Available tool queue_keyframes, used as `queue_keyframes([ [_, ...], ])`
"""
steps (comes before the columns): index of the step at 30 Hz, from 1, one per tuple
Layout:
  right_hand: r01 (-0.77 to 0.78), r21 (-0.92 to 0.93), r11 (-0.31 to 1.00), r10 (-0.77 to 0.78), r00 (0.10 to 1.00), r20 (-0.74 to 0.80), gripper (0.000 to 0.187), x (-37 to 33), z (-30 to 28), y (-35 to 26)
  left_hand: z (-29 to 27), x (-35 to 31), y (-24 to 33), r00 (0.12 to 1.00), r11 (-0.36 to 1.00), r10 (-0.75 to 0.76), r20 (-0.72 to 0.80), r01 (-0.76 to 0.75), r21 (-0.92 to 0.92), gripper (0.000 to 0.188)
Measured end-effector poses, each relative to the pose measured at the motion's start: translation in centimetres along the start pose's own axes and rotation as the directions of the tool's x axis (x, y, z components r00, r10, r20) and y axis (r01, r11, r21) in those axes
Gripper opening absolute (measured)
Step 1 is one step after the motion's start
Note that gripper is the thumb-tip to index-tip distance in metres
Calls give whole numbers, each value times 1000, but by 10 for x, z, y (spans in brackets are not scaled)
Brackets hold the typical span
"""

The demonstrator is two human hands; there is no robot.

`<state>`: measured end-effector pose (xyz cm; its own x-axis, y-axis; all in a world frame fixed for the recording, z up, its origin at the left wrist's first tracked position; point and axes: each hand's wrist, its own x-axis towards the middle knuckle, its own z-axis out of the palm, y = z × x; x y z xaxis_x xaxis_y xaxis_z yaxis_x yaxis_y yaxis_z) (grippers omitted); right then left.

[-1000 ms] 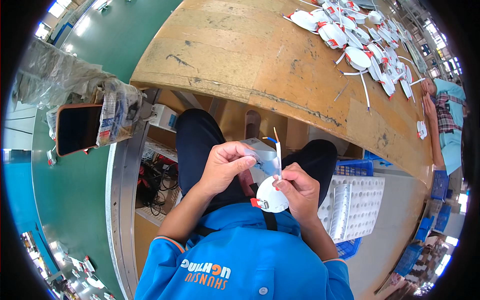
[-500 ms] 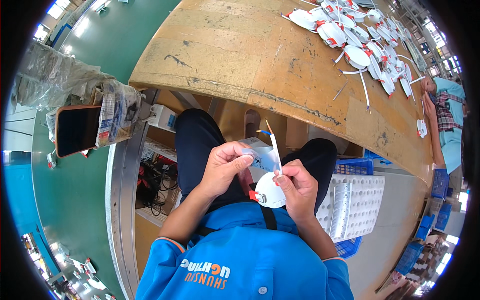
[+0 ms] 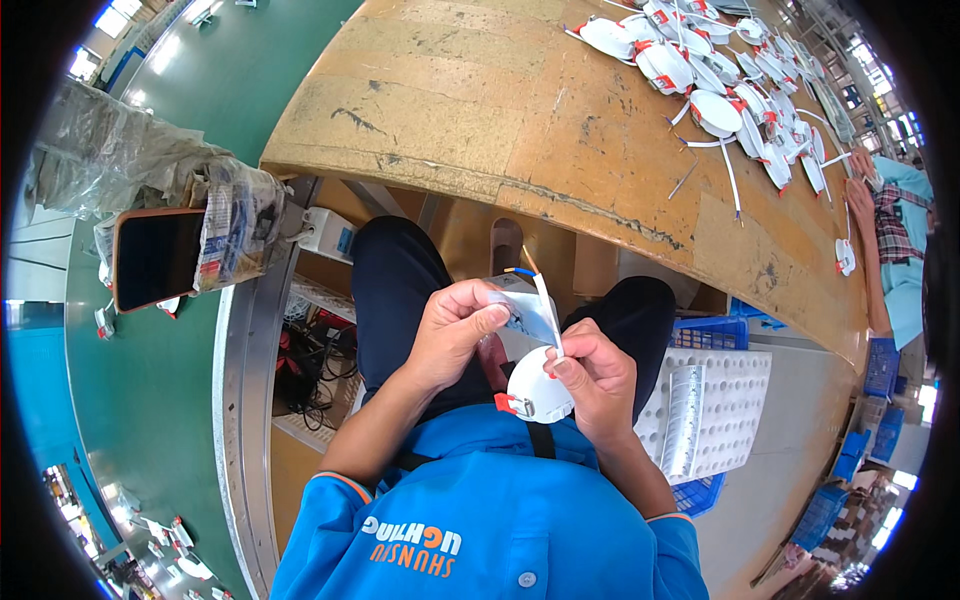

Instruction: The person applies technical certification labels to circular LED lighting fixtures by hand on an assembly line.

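My left hand (image 3: 452,330) pinches a thin, shiny, translucent sheet (image 3: 530,310) between thumb and fingers; some dark marks show on it. My right hand (image 3: 598,375) grips the white cable (image 3: 545,302) of a round white downlight (image 3: 533,385) close to its body. A red-tipped spring clip (image 3: 510,403) stands out at the light's left side. From the cable's upper end come a bare-looking brown wire and a blue wire. The sheet lies against the cable, above my lap, and my fingers hide part of both.
A worn wooden table (image 3: 420,110) spans ahead, with a heap of downlights (image 3: 715,110) at far right. A phone (image 3: 158,258) hangs on a wrapped bracket at left. White perforated foam (image 3: 735,405) lies at right. A co-worker's hand (image 3: 862,200) is at the table's right edge.
The downlight has tipped slightly down and left, its cable leaning further left toward the sheet. Both hands keep their hold. The co-worker's hands have shifted at the table edge.
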<state>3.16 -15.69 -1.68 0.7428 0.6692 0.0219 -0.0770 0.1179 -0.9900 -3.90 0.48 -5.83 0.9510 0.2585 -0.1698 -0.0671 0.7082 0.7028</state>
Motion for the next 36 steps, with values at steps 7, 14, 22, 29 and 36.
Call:
queue_keyframes([
  [7,69,-143,987,-71,997,-15,9,3,-5,-2,5,7,8,1000,1000,-21,18,21,18,12],
  [14,158,-441,884,-187,982,-24,11,4,-6,0,16,1,29,903,811,426,-52,-355,465,25],
  [22,246,-609,755,-265,962,59,11,5,-4,-4,37,-12,49,879,315,396,267,-403,860,22],
  [29,256,-675,692,-288,955,67,10,4,-2,-3,35,-9,49,886,179,371,277,-361,915,12],
  [36,280,-746,605,-327,941,88,9,5,0,-4,35,-10,46,899,200,366,240,-328,923,10],
])
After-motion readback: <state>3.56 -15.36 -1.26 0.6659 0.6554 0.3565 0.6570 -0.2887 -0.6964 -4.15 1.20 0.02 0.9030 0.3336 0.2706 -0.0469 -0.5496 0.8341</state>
